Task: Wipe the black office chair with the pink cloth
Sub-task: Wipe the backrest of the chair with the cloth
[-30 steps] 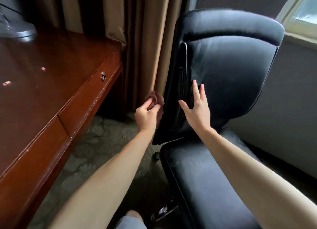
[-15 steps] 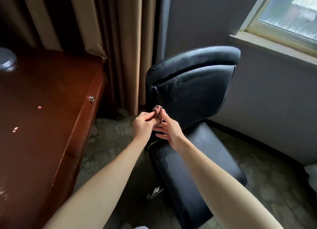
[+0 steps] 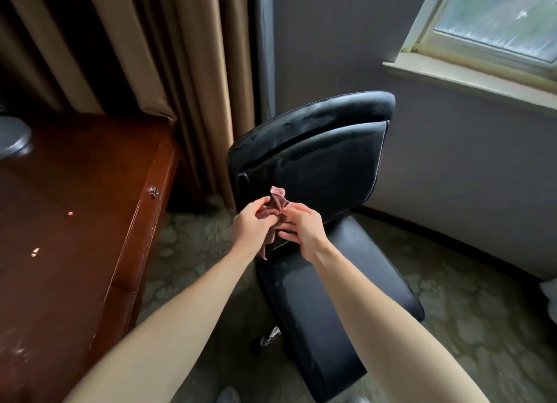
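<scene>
Before chair (image 3: pixel 316 167), hands hold cloth (image 3: pixel 275 205).

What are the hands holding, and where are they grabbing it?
Both hands hold the pink cloth. The left hand pinches its bunched middle; the right hand holds its right edge.

You are no longer pressing your right hand (image 3: pixel 303 227) on the chair (image 3: pixel 313 161) back; it is now pinching the cloth (image 3: pixel 275 205) alongside your left hand (image 3: pixel 251 224), bunching it in front
</scene>
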The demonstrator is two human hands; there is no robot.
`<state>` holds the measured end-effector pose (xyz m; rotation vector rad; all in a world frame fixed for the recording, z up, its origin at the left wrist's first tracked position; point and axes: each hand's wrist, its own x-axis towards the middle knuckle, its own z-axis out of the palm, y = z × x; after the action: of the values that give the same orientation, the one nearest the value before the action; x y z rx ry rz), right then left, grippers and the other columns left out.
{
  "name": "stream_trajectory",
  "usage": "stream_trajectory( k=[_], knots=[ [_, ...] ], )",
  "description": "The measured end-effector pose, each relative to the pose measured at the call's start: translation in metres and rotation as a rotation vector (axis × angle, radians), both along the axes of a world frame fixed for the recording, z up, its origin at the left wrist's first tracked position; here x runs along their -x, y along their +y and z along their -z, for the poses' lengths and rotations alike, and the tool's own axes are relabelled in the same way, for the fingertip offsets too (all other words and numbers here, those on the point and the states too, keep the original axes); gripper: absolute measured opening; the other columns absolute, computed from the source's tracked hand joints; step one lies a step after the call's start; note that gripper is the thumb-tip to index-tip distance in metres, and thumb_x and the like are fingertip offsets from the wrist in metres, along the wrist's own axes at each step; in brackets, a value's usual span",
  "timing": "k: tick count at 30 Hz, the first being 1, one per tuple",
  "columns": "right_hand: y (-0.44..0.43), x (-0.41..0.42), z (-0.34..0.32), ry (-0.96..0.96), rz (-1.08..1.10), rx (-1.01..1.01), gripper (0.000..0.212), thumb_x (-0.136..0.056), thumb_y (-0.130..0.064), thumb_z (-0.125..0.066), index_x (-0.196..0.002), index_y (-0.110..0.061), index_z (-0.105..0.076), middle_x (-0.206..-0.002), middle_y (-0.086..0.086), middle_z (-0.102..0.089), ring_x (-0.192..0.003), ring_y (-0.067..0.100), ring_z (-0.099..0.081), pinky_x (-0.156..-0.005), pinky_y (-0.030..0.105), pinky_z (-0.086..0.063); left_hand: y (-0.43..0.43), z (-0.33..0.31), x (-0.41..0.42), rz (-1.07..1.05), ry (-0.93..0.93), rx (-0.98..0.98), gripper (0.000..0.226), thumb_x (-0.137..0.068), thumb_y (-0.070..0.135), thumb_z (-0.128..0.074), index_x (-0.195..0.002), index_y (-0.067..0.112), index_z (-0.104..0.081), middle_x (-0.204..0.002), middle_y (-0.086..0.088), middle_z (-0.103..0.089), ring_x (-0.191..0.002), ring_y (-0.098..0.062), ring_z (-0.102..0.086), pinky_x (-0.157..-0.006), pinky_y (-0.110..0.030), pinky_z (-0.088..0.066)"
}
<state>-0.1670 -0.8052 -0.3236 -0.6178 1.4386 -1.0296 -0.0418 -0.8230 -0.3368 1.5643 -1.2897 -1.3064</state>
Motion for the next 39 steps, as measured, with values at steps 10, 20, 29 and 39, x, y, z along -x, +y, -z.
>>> stream_trajectory(
  k=[10,20,29,39],
  knots=[
    [0.015,0.159,-0.042,0.076,-0.159,0.196,0.026,-0.086,0.003,-0.056,-0.103,-0.014,-0.065,-0.082,0.005,-0.069,-0.069,0.008,-0.067,-0.055,0.016,-0.050,0.021,-0.039,0.129,0.041,-0.027,-0.143,0.009,-0.079,0.023,-0.070,-0.087,0.022,-0.075,-0.092,-0.010,-0.075,-0.098,-0.027,-0.070,-0.084,-0.038,-0.056],
    [0.014,0.286,-0.054,0.051,-0.199,0.181,0.042,-0.076,0.010,-0.044,-0.095,-0.016,-0.071,-0.100,0.004,-0.075,-0.102,0.019,-0.067,-0.089,0.032,-0.047,0.027,-0.084,0.207,-0.137,0.068,-0.108,0.010,-0.088,0.003,-0.066,-0.091,0.009,-0.073,-0.084,-0.011,-0.074,-0.080,-0.024,-0.073,-0.067,-0.037,-0.061],
    [-0.002,0.268,-0.071,0.188,-0.197,0.344,0.021,-0.088,-0.002,-0.057,-0.091,-0.011,-0.075,-0.081,0.008,-0.073,-0.069,0.014,-0.067,-0.063,0.024,-0.053,0.006,-0.089,0.238,-0.148,0.009,-0.018,0.010,-0.081,0.007,-0.073,-0.080,0.016,-0.075,-0.089,-0.012,-0.074,-0.091,-0.027,-0.072,-0.075,-0.044,-0.062],
    [-0.042,0.257,-0.059,-0.025,-0.083,0.144,0.036,-0.097,-0.031,-0.057,-0.105,0.000,-0.071,-0.078,0.007,-0.070,-0.075,0.018,-0.070,-0.073,0.032,-0.053,-0.033,-0.084,0.249,0.022,0.212,0.032,0.035,-0.087,0.000,-0.064,-0.117,0.018,-0.069,-0.099,0.001,-0.076,-0.096,-0.015,-0.072,-0.078,-0.032,-0.060]
  ],
)
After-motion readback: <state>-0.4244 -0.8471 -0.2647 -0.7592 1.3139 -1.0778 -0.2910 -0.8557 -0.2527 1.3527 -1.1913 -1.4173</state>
